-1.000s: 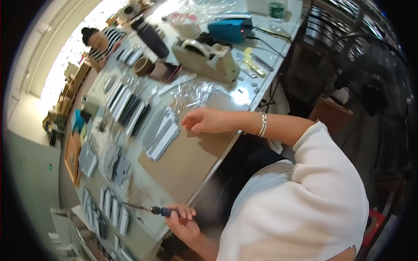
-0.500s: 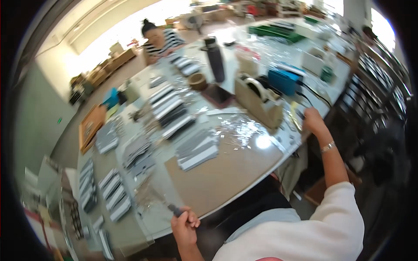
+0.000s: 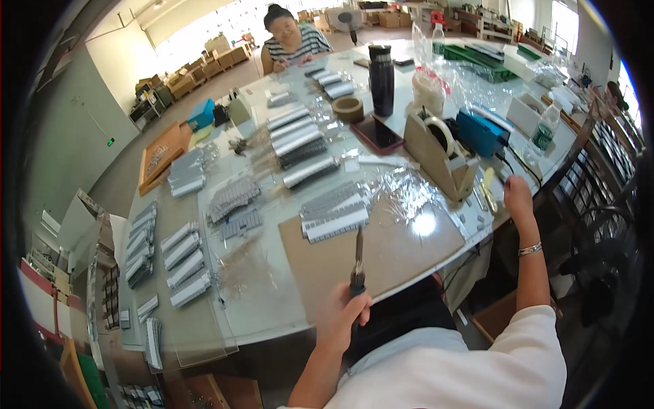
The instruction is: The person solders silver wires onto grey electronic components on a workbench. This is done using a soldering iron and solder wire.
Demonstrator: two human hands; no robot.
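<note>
My left hand (image 3: 340, 315) grips the black handle of a soldering iron (image 3: 357, 262) in front of the brown board (image 3: 395, 255). Its bare metal tip points up and away from me. Just beyond the tip, several grey-and-white strips (image 3: 335, 223) lie fanned and overlapping on the board. At the table's right edge, my right hand (image 3: 519, 196) is closed; whatever its fingers hold, if anything, is hidden. Near that hand lie a yellow-handled tool (image 3: 488, 183) and small grey pieces (image 3: 479, 219).
A tape dispenser (image 3: 439, 160), blue box with cables (image 3: 482, 133), phone (image 3: 377, 134), tape roll (image 3: 347, 109) and dark flask (image 3: 382, 80) stand beyond the board. Thin wires (image 3: 409, 194) lie nearby. Stacked strips (image 3: 184, 259) fill the left. A person (image 3: 296, 44) sits across the table.
My left hand has moved right and up with the soldering iron, whose tip now points over the board. My right hand stays by the right edge. The view has shifted.
</note>
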